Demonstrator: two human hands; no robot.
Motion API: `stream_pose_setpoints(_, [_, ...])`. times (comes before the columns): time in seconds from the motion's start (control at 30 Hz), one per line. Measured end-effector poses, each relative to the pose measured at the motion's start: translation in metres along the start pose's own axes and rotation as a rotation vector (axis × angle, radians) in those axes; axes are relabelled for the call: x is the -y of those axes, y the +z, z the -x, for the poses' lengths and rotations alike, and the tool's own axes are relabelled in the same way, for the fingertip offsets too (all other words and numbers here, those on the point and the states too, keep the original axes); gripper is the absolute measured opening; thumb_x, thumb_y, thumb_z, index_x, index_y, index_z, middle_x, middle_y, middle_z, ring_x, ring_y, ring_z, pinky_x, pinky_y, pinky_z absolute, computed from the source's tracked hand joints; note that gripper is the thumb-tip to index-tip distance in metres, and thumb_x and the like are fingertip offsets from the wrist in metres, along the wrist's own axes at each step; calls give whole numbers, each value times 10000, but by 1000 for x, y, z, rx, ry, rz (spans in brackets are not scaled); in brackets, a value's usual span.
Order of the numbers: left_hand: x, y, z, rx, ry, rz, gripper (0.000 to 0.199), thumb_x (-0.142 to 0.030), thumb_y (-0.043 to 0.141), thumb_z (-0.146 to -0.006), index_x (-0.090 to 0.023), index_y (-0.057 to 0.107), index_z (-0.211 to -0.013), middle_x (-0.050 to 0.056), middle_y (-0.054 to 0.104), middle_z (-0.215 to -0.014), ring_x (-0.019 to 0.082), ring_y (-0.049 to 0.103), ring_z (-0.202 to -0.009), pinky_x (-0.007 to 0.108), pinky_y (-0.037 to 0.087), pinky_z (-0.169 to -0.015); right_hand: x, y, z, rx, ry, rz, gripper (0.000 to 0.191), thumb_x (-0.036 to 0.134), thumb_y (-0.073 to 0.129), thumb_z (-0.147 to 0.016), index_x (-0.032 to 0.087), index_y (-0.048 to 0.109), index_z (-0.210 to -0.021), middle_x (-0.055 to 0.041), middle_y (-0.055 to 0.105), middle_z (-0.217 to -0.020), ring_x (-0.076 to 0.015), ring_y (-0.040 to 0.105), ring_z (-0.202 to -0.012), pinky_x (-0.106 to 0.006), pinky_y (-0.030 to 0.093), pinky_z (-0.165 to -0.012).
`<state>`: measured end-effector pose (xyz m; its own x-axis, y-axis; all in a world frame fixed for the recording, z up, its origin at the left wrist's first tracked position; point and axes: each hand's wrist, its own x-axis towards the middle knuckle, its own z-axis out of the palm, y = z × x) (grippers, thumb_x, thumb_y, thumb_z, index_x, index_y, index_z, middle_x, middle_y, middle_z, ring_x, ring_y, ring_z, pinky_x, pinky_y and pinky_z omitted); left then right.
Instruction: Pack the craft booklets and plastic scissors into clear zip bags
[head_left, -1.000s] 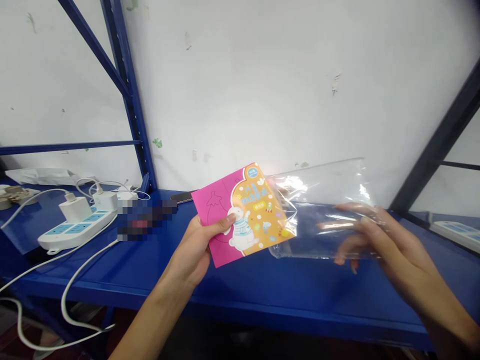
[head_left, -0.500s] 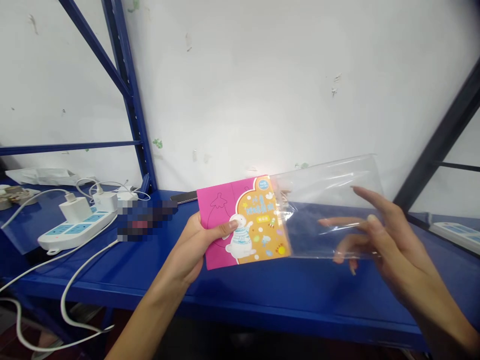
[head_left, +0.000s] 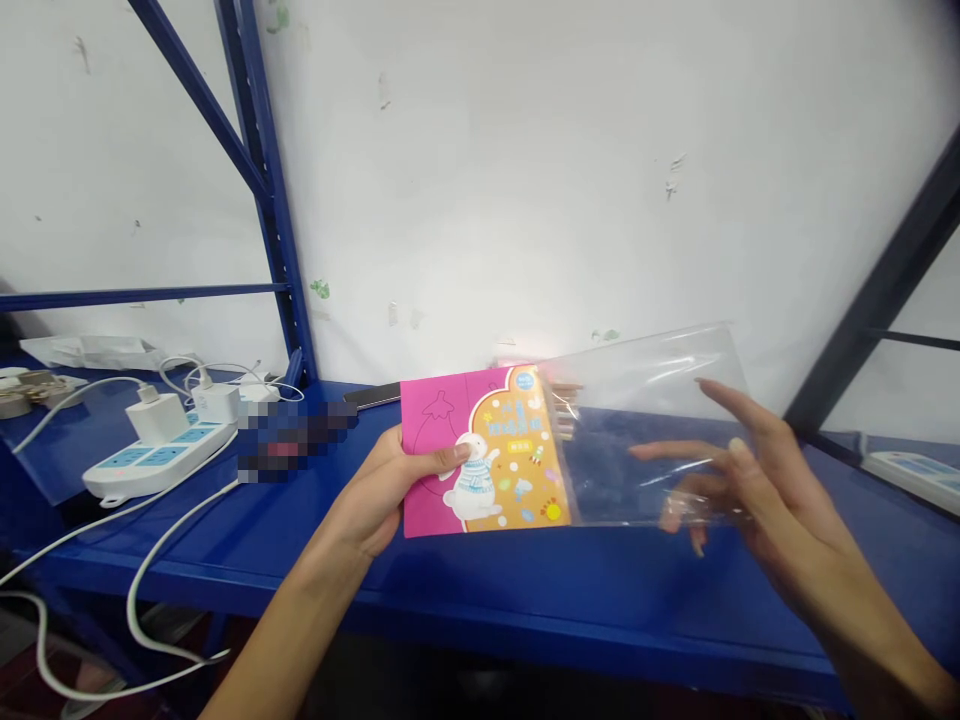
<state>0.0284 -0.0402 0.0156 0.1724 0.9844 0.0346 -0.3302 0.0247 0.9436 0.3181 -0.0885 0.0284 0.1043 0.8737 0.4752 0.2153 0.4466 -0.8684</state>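
Open air above booklet point(head_left: 487, 470), up along wall point(head_left: 525, 180): arm could pass there. Room below booklet too, between person's forearms point(head_left: 292, 600). Right of booklet, clear bag point(head_left: 637, 400) and right hand point(head_left: 784, 490) bar way; left of booklet, left hand point(head_left: 382, 490), then power strip point(head_left: 161, 458), looping white cable point(head_left: 136, 575).

Your one camera sits on your head and looks forward and down over the bench point(head_left: 465, 595), squarely enough that the wall point(head_left: 480, 180) behind it fills most of the upper half. It is near your work: your left hand point(head_left: 386, 485) and right hand point(head_left: 776, 490) reach in from below, with the booklet point(head_left: 491, 455) close to mid-view. You see wide to both sides, from the power strip point(head_left: 120, 480) at left to the dark post point(head_left: 862, 315) at right.
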Motion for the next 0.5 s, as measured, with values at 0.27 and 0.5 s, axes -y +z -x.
stream_pose_setpoints(0.27, [0, -1, 0, 16, 22, 10, 539, -155, 872, -680, -147, 699, -1190, 156, 782, -1093, 322, 770, -887, 434, 648, -788, -3, 0, -3, 87, 83, -28, 549, 545, 454, -1016, 358, 363, -1524, -100, 751, -1075, -177, 673, -563, -280, 519, -433])
stream_pose_setpoints(0.5, [0, 1, 2, 0, 32, 10, 532, -172, 887, -670, -149, 704, -1169, 154, 783, -1097, 310, 773, -884, 416, 649, -791, -7, 2, -6, 60, 84, -30, 569, 574, 477, -998, 313, 418, -1501, -105, 756, -1040, -192, 682, -553, -286, 525, -416])
